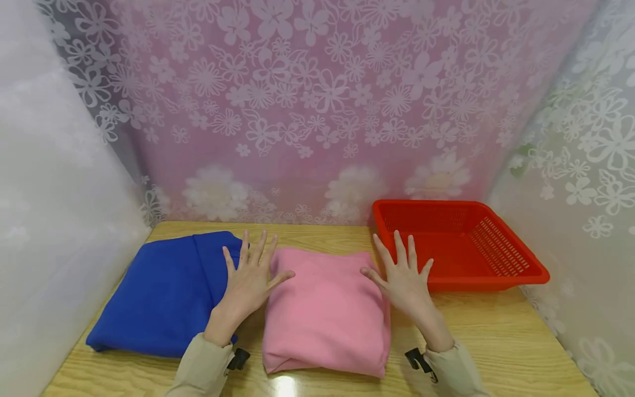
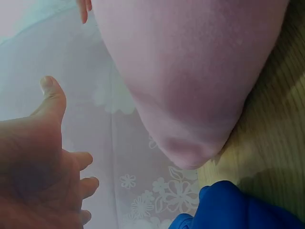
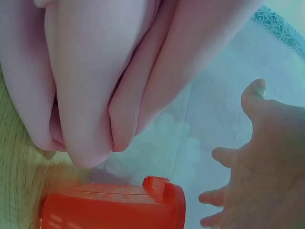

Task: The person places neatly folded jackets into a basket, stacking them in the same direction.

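Revealing layered pink cloth [image 3: 86,90], right wrist view

two folded cloths [image 1: 159,292] [image 1: 327,314], one basket [image 1: 456,253]

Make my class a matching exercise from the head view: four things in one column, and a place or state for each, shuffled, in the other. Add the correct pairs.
Things
1. Pink cloth
2. Red basket
3. Right hand
4. Blue cloth

Places and states
A. fingers spread
B. folded, at the left of the table
C. slotted walls, at the right
D. folded, in the middle

Pairs: 1-D, 2-C, 3-A, 4-B
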Demonstrator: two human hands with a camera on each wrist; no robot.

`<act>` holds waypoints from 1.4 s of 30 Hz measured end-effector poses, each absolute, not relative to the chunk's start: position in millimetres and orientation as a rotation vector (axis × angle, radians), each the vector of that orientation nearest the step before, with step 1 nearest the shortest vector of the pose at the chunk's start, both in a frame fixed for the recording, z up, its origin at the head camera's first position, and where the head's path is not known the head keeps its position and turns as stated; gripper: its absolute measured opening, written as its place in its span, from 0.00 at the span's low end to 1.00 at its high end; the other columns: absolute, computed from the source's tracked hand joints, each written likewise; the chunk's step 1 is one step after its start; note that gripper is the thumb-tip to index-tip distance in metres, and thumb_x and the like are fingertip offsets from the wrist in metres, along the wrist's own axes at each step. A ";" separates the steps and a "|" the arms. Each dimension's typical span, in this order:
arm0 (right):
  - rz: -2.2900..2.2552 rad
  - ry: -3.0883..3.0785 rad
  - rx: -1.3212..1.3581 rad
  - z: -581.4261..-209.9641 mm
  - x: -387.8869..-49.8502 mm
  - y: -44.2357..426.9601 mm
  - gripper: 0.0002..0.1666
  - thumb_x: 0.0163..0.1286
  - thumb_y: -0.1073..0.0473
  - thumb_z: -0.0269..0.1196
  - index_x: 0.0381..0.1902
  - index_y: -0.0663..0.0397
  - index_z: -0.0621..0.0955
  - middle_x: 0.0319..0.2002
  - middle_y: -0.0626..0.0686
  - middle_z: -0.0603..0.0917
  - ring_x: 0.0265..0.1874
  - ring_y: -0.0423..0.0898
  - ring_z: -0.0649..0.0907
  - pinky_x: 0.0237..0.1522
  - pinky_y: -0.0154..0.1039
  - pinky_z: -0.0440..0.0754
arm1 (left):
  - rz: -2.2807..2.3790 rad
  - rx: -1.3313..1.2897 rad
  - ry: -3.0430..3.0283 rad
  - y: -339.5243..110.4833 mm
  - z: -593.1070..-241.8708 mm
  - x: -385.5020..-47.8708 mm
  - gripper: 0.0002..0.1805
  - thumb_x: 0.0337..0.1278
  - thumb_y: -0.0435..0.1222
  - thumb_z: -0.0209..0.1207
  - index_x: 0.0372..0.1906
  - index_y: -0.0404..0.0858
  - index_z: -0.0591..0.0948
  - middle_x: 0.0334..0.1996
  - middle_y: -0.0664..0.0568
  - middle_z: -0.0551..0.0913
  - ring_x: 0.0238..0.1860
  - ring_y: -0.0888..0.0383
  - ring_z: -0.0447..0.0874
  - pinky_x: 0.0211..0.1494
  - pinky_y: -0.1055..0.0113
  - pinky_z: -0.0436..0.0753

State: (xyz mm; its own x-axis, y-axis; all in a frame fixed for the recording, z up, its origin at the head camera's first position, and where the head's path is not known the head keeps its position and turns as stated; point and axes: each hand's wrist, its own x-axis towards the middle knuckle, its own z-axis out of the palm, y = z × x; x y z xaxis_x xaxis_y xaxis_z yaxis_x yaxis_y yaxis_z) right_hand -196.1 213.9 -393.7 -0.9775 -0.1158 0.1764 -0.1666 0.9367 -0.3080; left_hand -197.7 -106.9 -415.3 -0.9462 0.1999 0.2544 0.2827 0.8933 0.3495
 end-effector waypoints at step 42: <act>1.460 -2.935 0.083 -452.9 -150.8 232.1 0.35 0.76 0.39 0.58 0.76 0.38 0.69 0.77 0.62 0.62 0.68 0.65 0.72 0.65 0.67 0.70 | -1.711 -0.214 -2.788 -103.3 -456.7 -156.0 0.38 0.72 0.51 0.58 0.80 0.47 0.60 0.76 0.35 0.60 0.76 0.35 0.57 0.71 0.35 0.64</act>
State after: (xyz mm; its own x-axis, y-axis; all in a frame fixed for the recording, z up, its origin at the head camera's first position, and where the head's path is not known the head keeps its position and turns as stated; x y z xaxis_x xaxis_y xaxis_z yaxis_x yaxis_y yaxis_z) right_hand -150.8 232.1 -452.9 -0.9894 -0.1057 -0.1000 0.0160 0.6040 -0.7968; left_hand -156.0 -103.3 -456.7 -0.9822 0.1818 -0.0480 0.0395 0.4491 0.8926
